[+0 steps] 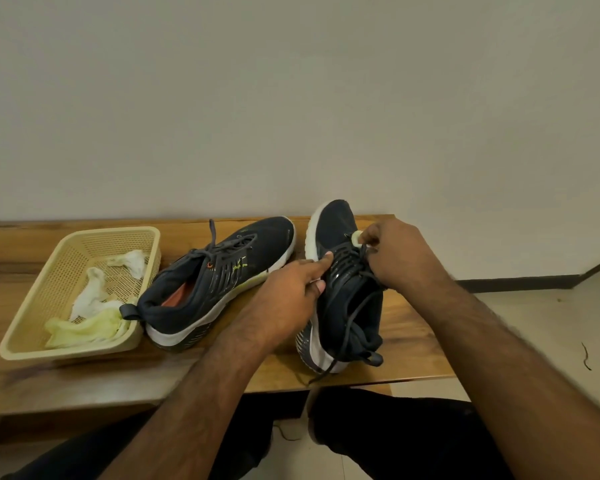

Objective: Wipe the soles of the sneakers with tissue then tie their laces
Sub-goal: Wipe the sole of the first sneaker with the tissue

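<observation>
On the bench (pixel 84 382), a basket (pixel 25 341) at the left holds crumpled tissues (pixel 94 299). Just beside it a sneaker (pixel 222 282) lies tilted, laces loose. The left hand (pixel 288 299) steadies the second sneaker (pixel 347 292), fingers pressed to its side. The right hand (pixel 399 258) pinches its lace (pixel 359 271).

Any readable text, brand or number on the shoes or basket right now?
None can be read.
Left dark navy sneaker: a tiny pale mark near the toe and lime-green side markings, too small and blurred to read.
Right dark navy sneaker: no text visible.
Cream plastic basket: no label visible.
</observation>
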